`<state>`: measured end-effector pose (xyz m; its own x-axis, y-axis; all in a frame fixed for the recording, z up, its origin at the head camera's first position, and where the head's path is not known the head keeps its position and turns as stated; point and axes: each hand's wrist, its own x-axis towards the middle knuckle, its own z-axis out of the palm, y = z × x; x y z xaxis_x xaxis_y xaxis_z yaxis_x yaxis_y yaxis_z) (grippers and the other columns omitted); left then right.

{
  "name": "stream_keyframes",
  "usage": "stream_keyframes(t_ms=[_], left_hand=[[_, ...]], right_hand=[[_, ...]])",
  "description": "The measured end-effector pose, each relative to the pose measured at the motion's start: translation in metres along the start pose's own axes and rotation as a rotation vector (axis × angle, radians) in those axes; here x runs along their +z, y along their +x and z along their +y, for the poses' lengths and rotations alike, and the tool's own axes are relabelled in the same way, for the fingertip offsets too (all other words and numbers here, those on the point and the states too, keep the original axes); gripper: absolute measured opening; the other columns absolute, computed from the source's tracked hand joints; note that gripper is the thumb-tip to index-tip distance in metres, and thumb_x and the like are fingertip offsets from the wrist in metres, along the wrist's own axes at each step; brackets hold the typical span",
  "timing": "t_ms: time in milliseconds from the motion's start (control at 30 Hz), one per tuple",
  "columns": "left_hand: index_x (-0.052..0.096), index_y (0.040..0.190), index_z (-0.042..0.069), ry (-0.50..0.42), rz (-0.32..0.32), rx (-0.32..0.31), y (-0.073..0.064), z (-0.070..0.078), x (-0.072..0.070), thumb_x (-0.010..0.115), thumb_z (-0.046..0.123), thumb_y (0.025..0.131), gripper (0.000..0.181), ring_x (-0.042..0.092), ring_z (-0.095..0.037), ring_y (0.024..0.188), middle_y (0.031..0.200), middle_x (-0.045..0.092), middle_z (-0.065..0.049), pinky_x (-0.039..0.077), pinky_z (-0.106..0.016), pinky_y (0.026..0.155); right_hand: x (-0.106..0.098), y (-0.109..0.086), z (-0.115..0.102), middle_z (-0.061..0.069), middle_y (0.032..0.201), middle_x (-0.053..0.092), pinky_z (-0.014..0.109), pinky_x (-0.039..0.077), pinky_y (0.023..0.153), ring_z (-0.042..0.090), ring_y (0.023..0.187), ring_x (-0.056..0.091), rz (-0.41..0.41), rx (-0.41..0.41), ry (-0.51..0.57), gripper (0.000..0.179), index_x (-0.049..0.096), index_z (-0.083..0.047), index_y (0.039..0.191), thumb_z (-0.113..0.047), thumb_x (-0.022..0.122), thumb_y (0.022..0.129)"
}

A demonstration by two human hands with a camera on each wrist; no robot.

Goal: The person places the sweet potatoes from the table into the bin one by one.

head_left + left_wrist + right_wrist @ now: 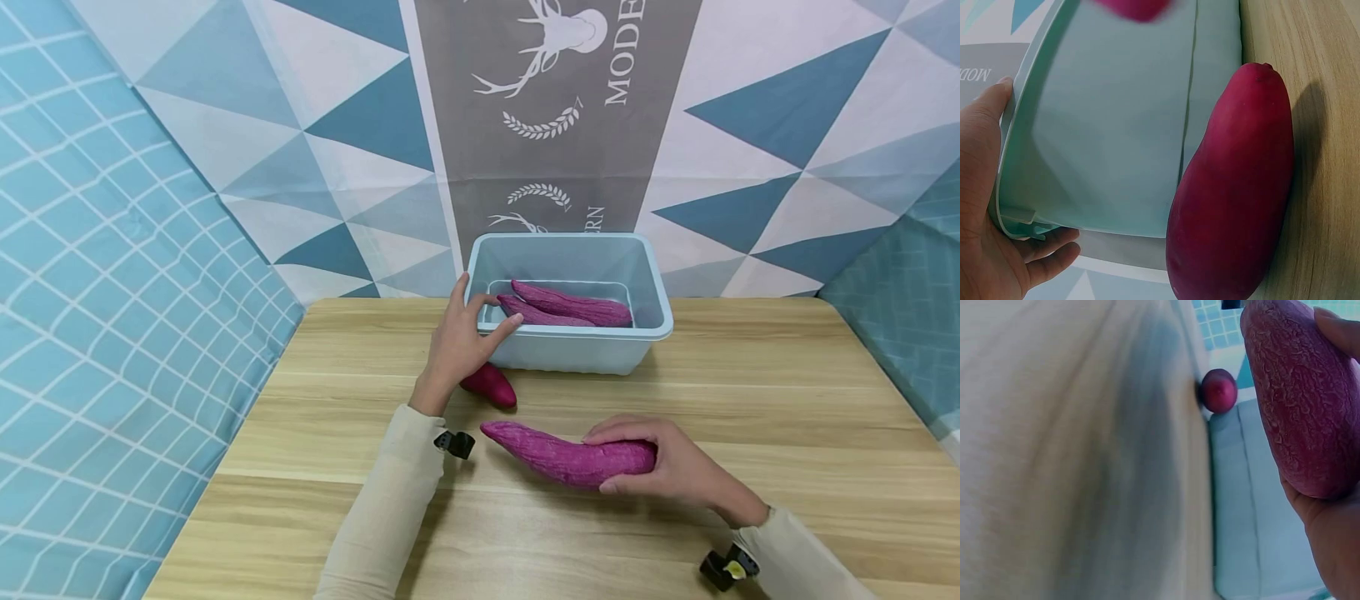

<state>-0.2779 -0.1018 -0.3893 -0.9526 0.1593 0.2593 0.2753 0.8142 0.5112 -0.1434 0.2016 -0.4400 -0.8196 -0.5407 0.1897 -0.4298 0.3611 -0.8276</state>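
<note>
My right hand [667,462] grips the thick end of a long, wrinkled purple sweet potato [555,454] above the table's front part. Its narrow tip points left; in the right wrist view the sweet potato [1304,394] fills the upper right. My left hand [461,333] holds the near left corner of a light blue plastic bin [570,350], fingers and thumb spread about the rim. Two wrinkled purple sweet potatoes [585,304] lie inside this bin. A smooth, dark red sweet potato [1235,187] lies on the table beside the bin's near wall, partly behind my left wrist in the head view.
The wooden table [765,400] reaches back to a patterned cloth wall [360,125], close behind the bin. Blue tiled cloth [112,292] hangs along the left side. Each sleeve carries a small black wrist device [454,444].
</note>
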Motion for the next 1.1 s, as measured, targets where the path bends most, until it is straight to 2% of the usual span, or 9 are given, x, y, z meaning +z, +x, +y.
stream_keyframes(t_ms=[200, 433, 733, 900, 1100], left_hand=[[0.063, 0.12, 0.021, -0.004, 0.006, -0.001, -0.001, 0.001, -0.001, 0.057, 0.069, 0.09, 0.056, 0.047, -0.042, 0.141, 0.17, 0.016, -0.012, 0.057, -0.055, 0.086], [0.064, 0.119, 0.021, -0.007, 0.008, -0.003, -0.002, 0.001, -0.002, 0.058, 0.068, 0.09, 0.056, 0.049, -0.042, 0.139, 0.17, 0.016, -0.011, 0.058, -0.052, 0.08], [0.064, 0.12, 0.021, 0.0, 0.013, 0.007, -0.001, 0.0, 0.0, 0.058, 0.069, 0.09, 0.057, 0.052, -0.042, 0.137, 0.17, 0.017, -0.012, 0.058, -0.053, 0.081], [0.064, 0.12, 0.021, 0.001, 0.012, 0.012, 0.0, 0.001, -0.001, 0.057, 0.069, 0.09, 0.057, 0.051, -0.043, 0.138, 0.17, 0.016, -0.012, 0.058, -0.053, 0.083], [0.063, 0.12, 0.022, -0.006, 0.001, 0.007, -0.001, 0.0, 0.0, 0.055, 0.072, 0.09, 0.059, 0.047, -0.042, 0.141, 0.171, 0.014, -0.01, 0.059, -0.049, 0.076]], right_hand=[[-0.011, 0.008, -0.008, -0.004, 0.118, 0.073, 0.023, 0.052, 0.088, 0.001, 0.112, 0.062, 0.036, -0.06, -0.008, 0.046, 0.074, -0.024, 0.119, -0.02, 0.09, 0.076], [-0.019, 0.016, -0.018, -0.003, 0.121, 0.073, 0.024, 0.054, 0.085, 0.0, 0.111, 0.061, 0.056, -0.026, -0.019, 0.045, 0.074, -0.027, 0.12, -0.021, 0.089, 0.077], [-0.026, 0.02, -0.024, -0.001, 0.121, 0.072, 0.023, 0.056, 0.082, 0.002, 0.11, 0.062, 0.077, -0.079, -0.008, 0.047, 0.074, -0.023, 0.12, -0.015, 0.089, 0.076], [-0.031, 0.023, -0.031, -0.001, 0.12, 0.072, 0.023, 0.055, 0.08, 0.003, 0.109, 0.061, 0.096, -0.072, -0.011, 0.047, 0.074, -0.022, 0.12, -0.014, 0.089, 0.077], [-0.035, 0.028, -0.037, -0.004, 0.118, 0.073, 0.023, 0.053, 0.08, 0.004, 0.105, 0.06, 0.146, -0.055, -0.051, 0.046, 0.074, -0.023, 0.119, -0.014, 0.088, 0.077]])
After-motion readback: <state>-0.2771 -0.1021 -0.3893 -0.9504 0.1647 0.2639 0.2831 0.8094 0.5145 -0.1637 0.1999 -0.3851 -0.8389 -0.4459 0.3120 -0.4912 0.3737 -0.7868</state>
